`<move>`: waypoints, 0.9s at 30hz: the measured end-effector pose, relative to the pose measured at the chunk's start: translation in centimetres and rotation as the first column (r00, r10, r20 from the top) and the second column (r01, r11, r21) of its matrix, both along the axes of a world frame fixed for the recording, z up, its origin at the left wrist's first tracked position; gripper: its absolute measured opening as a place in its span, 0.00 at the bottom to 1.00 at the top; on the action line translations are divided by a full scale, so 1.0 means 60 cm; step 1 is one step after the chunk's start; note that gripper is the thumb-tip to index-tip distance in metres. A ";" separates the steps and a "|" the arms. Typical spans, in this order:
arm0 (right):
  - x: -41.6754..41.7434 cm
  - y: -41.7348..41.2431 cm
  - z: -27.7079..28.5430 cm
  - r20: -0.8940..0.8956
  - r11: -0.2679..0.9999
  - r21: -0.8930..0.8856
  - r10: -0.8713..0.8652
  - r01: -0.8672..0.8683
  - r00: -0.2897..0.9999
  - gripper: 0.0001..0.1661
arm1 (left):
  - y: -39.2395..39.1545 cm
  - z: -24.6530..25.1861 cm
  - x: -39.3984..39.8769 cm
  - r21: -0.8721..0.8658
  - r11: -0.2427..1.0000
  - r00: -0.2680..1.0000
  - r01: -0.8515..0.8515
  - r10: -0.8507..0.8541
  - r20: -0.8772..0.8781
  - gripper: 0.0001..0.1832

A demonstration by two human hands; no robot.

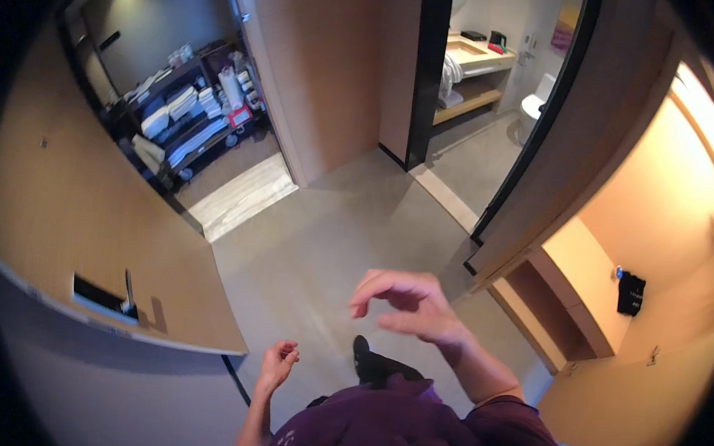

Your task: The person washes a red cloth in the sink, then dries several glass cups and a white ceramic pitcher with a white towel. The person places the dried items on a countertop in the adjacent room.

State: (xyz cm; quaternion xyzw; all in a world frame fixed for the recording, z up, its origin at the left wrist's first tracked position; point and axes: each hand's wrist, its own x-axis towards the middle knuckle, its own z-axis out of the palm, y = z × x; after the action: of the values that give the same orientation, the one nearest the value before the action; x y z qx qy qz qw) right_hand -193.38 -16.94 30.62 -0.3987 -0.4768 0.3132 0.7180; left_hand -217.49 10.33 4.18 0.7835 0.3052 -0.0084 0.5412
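My right hand (410,304) is raised over the floor in front of my body. Its fingers are curved and spread from the thumb, and nothing is between them. Lower down on the left, my left hand (279,364) hangs with loosely bent fingers and holds nothing. Nearest to it is the wooden door (167,255), which stands open and carries a lever handle (128,293) on a dark plate. A dark shoe (361,347) shows below my right hand on the smooth grey floor (307,257).
Through the doorway, beyond a pale stone threshold (252,196), stands a housekeeping cart (201,133) with folded white linens and bottles. A bathroom with a vanity (480,58) and a toilet (532,108) lies ahead. On the right, a lit wardrobe (625,194) contains a hanging black bag (630,293).
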 end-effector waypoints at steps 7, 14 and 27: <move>0.201 0.119 -0.016 -0.329 0.974 -0.082 -0.228 0.213 0.916 0.20 | 0.153 0.049 0.245 0.007 1.000 1.000 -0.001 0.001 0.030 0.13; 0.380 0.212 -0.053 -0.321 0.944 -0.072 -0.326 0.320 0.889 0.19 | 0.274 -0.004 0.463 -0.021 0.962 0.956 0.273 -0.273 -0.107 0.14; 0.689 0.239 -0.058 -0.421 0.647 -0.116 -0.719 0.753 0.553 0.18 | 0.407 -0.017 1.069 -0.093 0.839 0.844 0.536 -0.533 0.058 0.10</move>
State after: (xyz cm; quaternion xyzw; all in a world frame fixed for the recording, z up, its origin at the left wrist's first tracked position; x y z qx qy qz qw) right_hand -152.02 -2.59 27.13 -0.4533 -0.1066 0.0450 0.8838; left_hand -153.37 34.74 3.19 0.8079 0.0658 -0.1634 0.5624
